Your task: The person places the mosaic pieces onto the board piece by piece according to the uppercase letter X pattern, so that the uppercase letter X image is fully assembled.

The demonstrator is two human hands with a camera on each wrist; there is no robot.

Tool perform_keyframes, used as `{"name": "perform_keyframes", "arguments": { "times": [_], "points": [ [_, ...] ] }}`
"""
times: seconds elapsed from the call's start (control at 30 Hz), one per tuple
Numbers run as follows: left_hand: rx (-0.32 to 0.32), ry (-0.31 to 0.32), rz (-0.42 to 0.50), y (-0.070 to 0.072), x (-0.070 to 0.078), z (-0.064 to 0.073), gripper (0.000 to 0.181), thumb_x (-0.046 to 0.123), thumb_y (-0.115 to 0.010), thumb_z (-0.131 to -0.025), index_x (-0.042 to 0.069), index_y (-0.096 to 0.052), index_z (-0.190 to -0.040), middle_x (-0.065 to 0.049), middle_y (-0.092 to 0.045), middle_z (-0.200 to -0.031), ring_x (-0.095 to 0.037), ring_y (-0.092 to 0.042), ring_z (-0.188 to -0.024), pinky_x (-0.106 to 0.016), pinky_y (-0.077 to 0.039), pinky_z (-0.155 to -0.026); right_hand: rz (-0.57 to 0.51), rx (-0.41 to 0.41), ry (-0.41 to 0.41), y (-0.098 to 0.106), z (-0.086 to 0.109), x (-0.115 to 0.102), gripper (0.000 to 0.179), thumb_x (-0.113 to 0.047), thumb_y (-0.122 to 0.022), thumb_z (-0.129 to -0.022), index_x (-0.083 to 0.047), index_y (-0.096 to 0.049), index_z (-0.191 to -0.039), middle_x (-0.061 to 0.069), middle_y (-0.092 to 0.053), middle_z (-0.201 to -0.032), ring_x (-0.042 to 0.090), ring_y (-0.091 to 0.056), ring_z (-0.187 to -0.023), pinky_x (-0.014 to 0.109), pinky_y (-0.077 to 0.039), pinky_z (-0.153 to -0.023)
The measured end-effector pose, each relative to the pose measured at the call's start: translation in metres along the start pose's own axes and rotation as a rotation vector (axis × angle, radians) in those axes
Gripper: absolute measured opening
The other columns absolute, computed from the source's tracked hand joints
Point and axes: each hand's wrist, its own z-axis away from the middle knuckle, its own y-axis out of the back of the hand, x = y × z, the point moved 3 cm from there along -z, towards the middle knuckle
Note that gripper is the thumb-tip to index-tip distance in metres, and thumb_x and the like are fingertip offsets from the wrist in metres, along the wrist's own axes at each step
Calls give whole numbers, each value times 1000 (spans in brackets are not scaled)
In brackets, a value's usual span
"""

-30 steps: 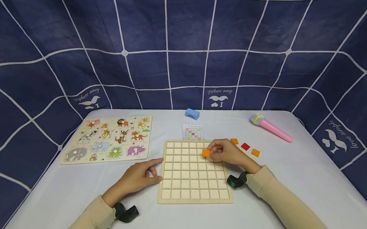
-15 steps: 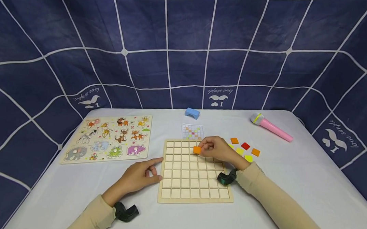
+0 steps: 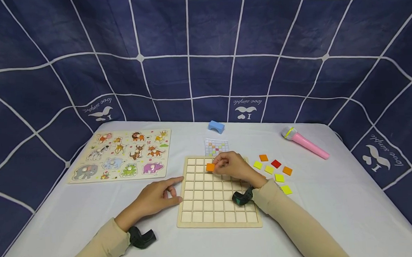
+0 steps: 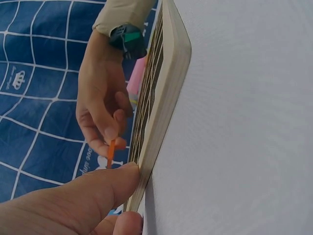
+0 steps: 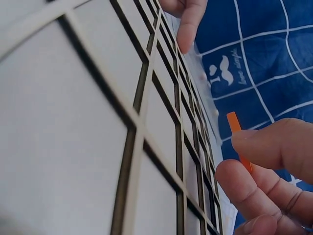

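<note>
Pinching an orange tile (image 3: pixel 210 167), the right grip (image 3: pixel 231 166) hovers above the wooden board (image 3: pixel 207 196) (left grip (image 3: pixel 155 199) wide, touching its edge)

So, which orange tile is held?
The orange tile in the grip of the right hand, over the wooden board; the other orange tiles lie on the table.

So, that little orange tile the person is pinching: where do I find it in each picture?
Head: the orange tile is a little below centre, at the fingertips of the right hand.
Left wrist: the orange tile is left of centre, below the middle, seen nearly edge-on.
Right wrist: the orange tile is right of centre, partly hidden.
Shared landmark: the gridded wooden board.
</note>
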Motion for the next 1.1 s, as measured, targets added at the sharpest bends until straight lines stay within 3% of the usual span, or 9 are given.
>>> {"name": "perform_keyframes", "arguments": {
  "times": [0.77, 0.9, 1.1],
  "points": [
    [-5, -11, -7, 0, 0, -2, 64, 30, -86, -94, 5, -64, -149, 14, -61, -85, -3, -49, -65, -26, -40, -59, 97, -10, -62, -18, -24, -11, 14, -5, -82, -91, -3, -79, -105, -3, -77, -84, 7, -66, -79, 35, -51, -91],
    [-2, -14, -3, 0, 0, -1, 64, 30, -86, -94, 5, -65, -149, 14, -61, -86, -3, -49, -65, -26, -40, -59, 111, -23, -53, -20, -25, -11, 15, -5, -82, -90, -3, -79, -105, -2, -77, -84, 7, -66, -77, 43, -51, -102],
    [3, -30, 2, 0, -1, -1, 63, 31, -85, -95, 5, -65, -148, 14, -61, -87, -2, -50, -65, -27, -42, -60, 136, -39, -49, -21, -28, -14, 16, -5, -82, -88, -3, -80, -104, -3, -75, -81, 5, -64, -73, 50, -35, -124]
  ]
}}
